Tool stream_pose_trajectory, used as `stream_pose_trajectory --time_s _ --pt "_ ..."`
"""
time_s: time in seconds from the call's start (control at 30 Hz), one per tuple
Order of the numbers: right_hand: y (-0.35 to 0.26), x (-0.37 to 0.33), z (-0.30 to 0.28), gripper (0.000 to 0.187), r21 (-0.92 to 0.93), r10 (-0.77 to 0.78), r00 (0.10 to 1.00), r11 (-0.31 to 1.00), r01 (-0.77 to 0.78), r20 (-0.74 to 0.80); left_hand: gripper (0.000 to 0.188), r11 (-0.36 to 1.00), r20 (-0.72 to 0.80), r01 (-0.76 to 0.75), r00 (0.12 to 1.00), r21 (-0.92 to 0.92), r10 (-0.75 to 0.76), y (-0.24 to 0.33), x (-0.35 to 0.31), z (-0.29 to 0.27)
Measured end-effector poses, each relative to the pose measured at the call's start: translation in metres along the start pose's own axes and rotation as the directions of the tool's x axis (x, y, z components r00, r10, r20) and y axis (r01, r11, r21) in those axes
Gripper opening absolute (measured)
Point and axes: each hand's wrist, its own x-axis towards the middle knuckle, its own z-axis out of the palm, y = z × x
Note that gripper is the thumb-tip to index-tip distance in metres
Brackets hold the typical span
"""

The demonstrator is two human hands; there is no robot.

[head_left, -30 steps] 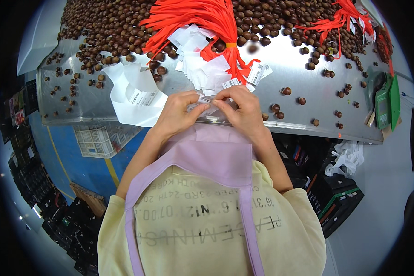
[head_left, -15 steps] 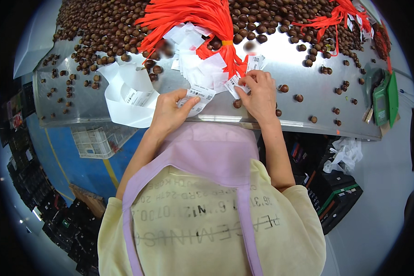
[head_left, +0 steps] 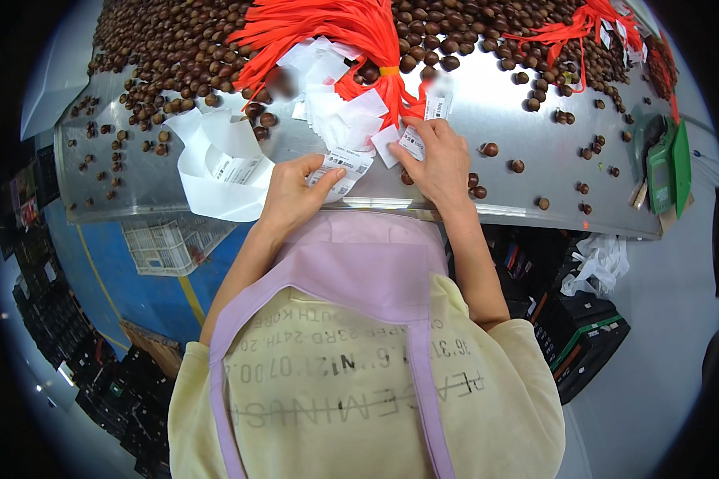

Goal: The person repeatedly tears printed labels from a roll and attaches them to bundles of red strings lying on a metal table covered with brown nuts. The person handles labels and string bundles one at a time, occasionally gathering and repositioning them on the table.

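Observation:
Pinched between the thumb and fingers of my left hand (head_left: 294,191) is a white printed label (head_left: 350,166), just above the table's near edge. My right hand (head_left: 439,164) is closed on another printed label (head_left: 412,142), which lies at the lower end of a bundle of red mesh strips (head_left: 327,24). An orange band (head_left: 388,71) gathers the bundle. Several white labels (head_left: 339,116) are heaped over the strips between my hands. One upright label (head_left: 438,105) stands just beyond my right fingers. How the labels join the strips is hidden.
Chestnuts (head_left: 176,48) cover the back of the metal table (head_left: 295,144), with loose ones at both sides. Left of my hand lies curled white backing paper (head_left: 196,180). A green scale-like device (head_left: 669,172) stands at the right edge. Below are a white crate (head_left: 164,243) and black crates (head_left: 579,343).
My right hand has shifted slightly left and up, and the label under its fingers has turned with it. The left hand keeps its label in nearly the same place.

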Motion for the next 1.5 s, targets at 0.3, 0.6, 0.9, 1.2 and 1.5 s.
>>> stream_pose_trajectory --time_s 0.3,0.6,0.9,1.2,1.5 --pt "0.012 -0.004 -0.003 0.021 0.064 -0.034 0.998 0.997 0.037 -0.050 0.021 0.999 0.031 0.037 0.999 0.014 -0.037 0.005 -0.001 -0.002" --pt "0.029 0.001 -0.001 0.013 0.031 -0.049 0.981 0.998 0.056 -0.189 0.022 0.999 0.027 -0.002 1.000 0.047 0.001 0.002 0.000 -0.001" --pt "0.009 -0.004 0.003 0.019 -0.013 0.138 0.985 0.990 -0.140 -0.104 0.023 0.998 -0.012 -0.065 0.998 0.002 0.065 -0.007 0.001 0.004" --pt "-0.002 0.017 0.011 0.035 -0.159 0.407 0.913 0.904 -0.398 0.031 0.020 0.999 0.041 -0.030 0.999 0.031 0.029 -0.001 0.001 0.002" --pt "0.010 0.009 -0.001 0.015 0.454 0.409 0.768 0.632 -0.628 0.493 0.022 0.999 -0.013 -0.004 1.000 -0.046 0.004 -0.007 0.000 0.000"
